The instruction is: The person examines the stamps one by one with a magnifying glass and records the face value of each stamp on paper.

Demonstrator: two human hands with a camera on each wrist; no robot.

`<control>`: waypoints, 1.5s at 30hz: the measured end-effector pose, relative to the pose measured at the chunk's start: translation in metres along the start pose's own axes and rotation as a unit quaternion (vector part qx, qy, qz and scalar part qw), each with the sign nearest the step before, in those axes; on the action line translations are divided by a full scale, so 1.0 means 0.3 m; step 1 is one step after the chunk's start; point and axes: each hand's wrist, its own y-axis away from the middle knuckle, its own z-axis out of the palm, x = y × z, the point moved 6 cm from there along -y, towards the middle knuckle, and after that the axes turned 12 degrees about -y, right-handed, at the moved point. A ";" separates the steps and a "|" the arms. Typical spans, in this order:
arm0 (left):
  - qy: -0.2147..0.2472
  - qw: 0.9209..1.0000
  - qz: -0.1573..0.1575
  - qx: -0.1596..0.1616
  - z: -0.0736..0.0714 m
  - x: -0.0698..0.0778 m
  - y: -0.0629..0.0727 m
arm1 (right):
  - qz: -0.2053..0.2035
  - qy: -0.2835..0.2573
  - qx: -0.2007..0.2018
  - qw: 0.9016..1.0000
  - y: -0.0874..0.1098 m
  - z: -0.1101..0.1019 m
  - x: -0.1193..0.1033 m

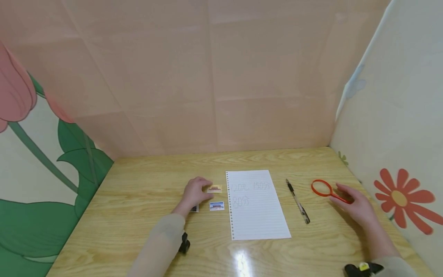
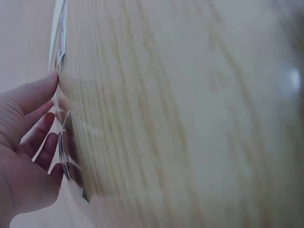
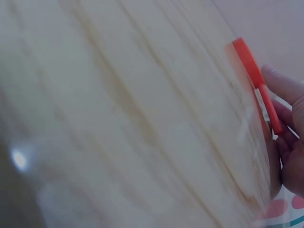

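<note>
My left hand (image 1: pixel 194 192) is at a yellow-and-red stamp (image 1: pixel 214 189), its thumb and forefinger spread about the stamp's left end. Just below lies a blue stamp (image 1: pixel 217 206) with a building on it. Another dark stamp (image 1: pixel 194 209) shows partly beneath the hand. On the right, a red magnifying glass (image 1: pixel 322 188) lies on the table with its handle between the thumb and fingers of my right hand (image 1: pixel 358 206). Those fingers are loosely extended along the handle (image 3: pixel 270 109); its end is near the palm.
A lined sheet of paper (image 1: pixel 259 219) with faint handwriting is in the middle of the wooden table (image 1: pixel 145 192). A black pen (image 1: pixel 297 202) lies between paper and magnifying glass. A pinkish backdrop (image 1: pixel 207 96) rises behind, with flowered panels at both sides.
</note>
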 end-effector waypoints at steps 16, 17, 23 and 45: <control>0.003 1.000 0.003 0.022 -0.003 -0.003 0.001 | -0.025 0.011 -0.007 1.000 0.004 -0.004 0.018; 0.003 1.000 0.004 0.023 -0.004 -0.002 0.000 | -0.024 0.013 -0.010 1.000 0.003 -0.003 0.019; 0.001 1.000 -0.001 0.020 -0.006 -0.001 0.001 | -0.003 0.009 -0.029 1.000 -0.008 0.000 0.023; 0.008 1.000 -0.010 0.015 0.001 -0.011 -0.006 | 0.035 0.044 -0.025 0.998 -0.023 -0.018 0.036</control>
